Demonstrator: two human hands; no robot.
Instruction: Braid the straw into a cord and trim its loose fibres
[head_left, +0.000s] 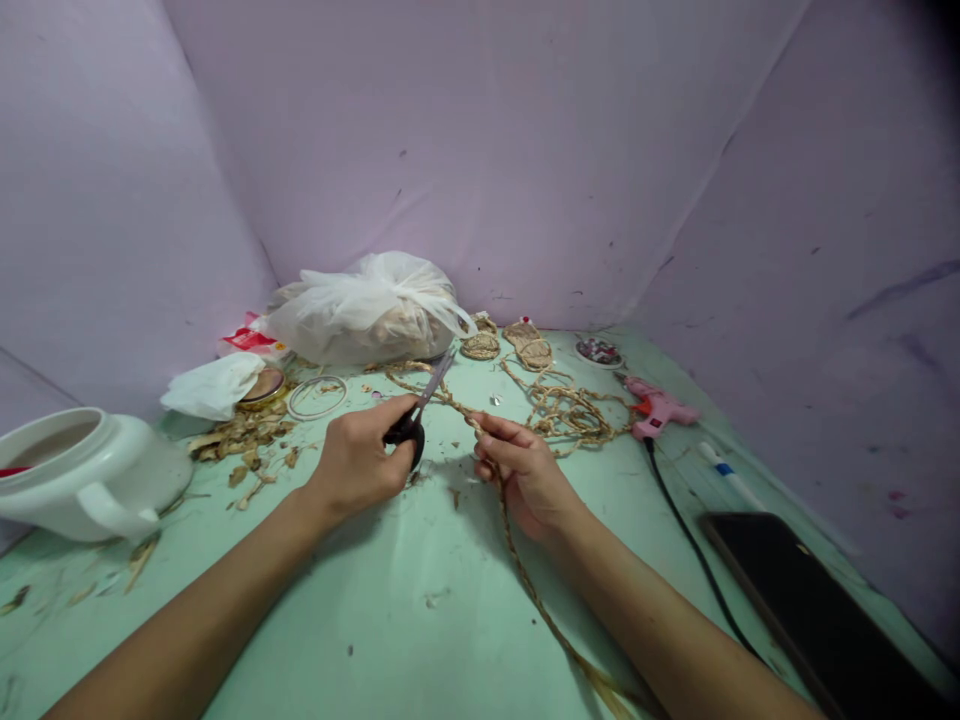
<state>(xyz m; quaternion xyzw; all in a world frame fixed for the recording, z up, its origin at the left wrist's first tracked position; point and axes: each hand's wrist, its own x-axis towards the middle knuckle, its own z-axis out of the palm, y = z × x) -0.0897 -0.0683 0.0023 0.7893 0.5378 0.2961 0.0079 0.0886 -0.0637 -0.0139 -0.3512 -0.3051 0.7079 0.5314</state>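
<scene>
My left hand (366,452) is closed around the black handles of a pair of scissors (436,380), whose blades point up and away from me. Between the fingers of my right hand (526,478) is a braided straw cord (510,530). One stretch of the cord runs from my right fingers toward the far left, passing close by the scissor blades; I cannot tell whether they touch it. Its other end trails toward me, fraying near the bottom edge. A loose coil of the same cord (574,415) lies beyond my right hand.
Left are a white pot (82,480), dry plant scraps (244,437) and a ring (317,397). At the back are a stuffed plastic bag (367,310), small woven slippers (531,345) and a small dish (598,351). Right are a pink glue gun (656,405), a marker (727,475) and a phone (810,600).
</scene>
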